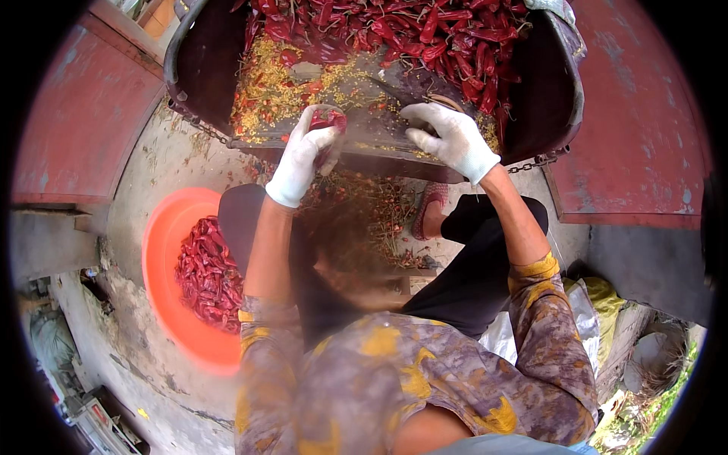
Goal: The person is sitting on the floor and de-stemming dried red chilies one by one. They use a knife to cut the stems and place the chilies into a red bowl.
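My left hand (310, 148), in a white knit glove, is closed around red dried chili pepper pieces (330, 120) at the near edge of a metal cart bed (369, 149). Across from it, my right hand (452, 136), gloved too, curls over the bed's near right part; what lies under its fingers is hidden. A curved brown handle or ring shows just behind that hand. Whole dried red chilies (421, 34) are heaped at the back of the bed, and yellow seeds (267, 85) with red scraps lie scattered on its left and middle.
An orange plastic basin (165, 318) holding red chili pods (210, 276) stands on the floor at the left. Stems and scraps (392, 222) litter the floor between the legs. Chains hang at both sides of the bed. Red metal panels (637, 125) flank it; pale and yellow sacks (600, 310) lie at right.
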### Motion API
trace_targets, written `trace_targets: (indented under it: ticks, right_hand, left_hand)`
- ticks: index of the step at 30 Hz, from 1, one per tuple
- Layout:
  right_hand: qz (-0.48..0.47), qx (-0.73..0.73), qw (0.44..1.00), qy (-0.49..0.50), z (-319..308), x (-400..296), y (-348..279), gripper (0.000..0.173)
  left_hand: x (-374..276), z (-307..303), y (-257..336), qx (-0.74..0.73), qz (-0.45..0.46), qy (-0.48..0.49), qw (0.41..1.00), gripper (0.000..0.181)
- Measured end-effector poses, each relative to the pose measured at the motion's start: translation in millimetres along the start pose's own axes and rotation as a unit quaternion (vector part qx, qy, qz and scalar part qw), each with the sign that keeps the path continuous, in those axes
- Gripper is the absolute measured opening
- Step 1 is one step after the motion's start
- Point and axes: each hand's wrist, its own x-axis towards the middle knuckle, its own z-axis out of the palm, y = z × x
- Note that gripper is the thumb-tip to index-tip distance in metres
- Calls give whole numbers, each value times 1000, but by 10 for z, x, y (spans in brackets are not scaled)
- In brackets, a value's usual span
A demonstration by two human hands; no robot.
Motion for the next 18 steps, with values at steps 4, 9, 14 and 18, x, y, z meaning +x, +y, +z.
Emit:
trace_targets:
  ticks: [4,9,14,18]
  right_hand:
    - [91,-305,947,36,45,43,391,44]
    - [111,-318,941,21,41,210,374,54]
    - [156,149,977,1,-186,168,391,65]
    - [139,337,929,-61,-188,36,-25,60]
  left_hand:
    - [75,-6,15,-11,17,0,1000,39]
    - [-19,198,202,162,57,45,984,30]
    - [-40,235,202,50,77,117,989,30]
    - [-33,183,265,-4,63,103,993,32]
